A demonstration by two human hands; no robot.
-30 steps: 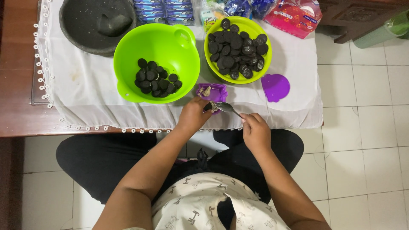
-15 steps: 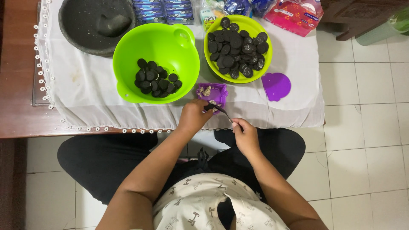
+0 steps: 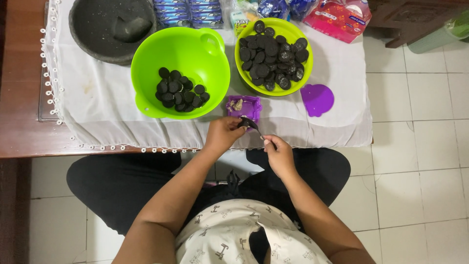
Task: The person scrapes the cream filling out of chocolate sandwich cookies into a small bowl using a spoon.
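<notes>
My left hand (image 3: 223,135) pinches a dark round cookie (image 3: 244,123) just below a small purple container (image 3: 243,106) that holds a bit of white cream. My right hand (image 3: 278,155) grips a metal spoon (image 3: 254,126) whose tip rests against the cookie. A large green bowl (image 3: 146,63) to the left holds a small heap of dark cookie halves (image 3: 180,91). A smaller green bowl (image 3: 304,73) to the right is piled with dark cookies (image 3: 272,55).
A purple lid (image 3: 317,99) lies right of the container. A dark stone mortar with pestle (image 3: 111,27) sits at the back left. Blue cookie packs (image 3: 188,12) and a pink bag (image 3: 338,15) line the far edge of the white cloth (image 3: 97,102) over the wooden table (image 3: 19,98).
Both hands shifted slightly; my right hand drew the spoon back toward me while my left hand kept the cookie beside the purple container.
</notes>
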